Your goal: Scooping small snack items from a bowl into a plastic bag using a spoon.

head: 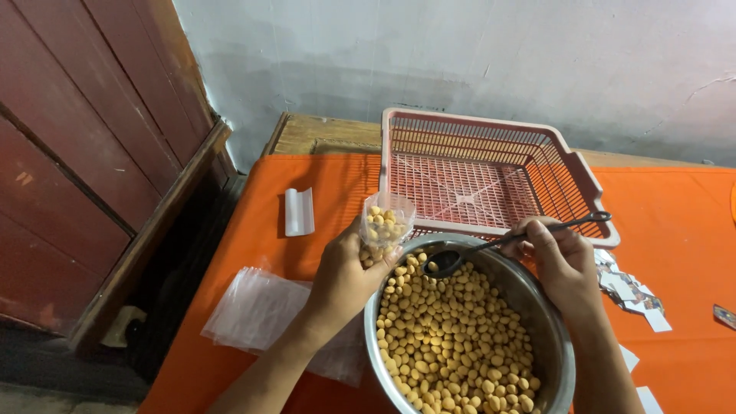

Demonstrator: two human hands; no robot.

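Note:
My left hand point(346, 277) grips a small clear plastic bag point(386, 222) partly filled with round yellow snack balls, held upright at the rim of a steel bowl point(553, 330). The bowl is heaped with the same yellow balls point(452, 337). My right hand point(560, 261) holds a dark metal spoon point(491, 244) by its handle; the spoon's head lies over the balls near the bag's base.
A pink slatted plastic basket point(571, 165) stands behind the bowl on the orange tablecloth point(675, 215). A stack of clear bags point(257, 307) lies at the left, a small white folded piece point(299, 211) farther back, paper slips point(632, 291) at the right. A red wooden door point(84, 138) is left.

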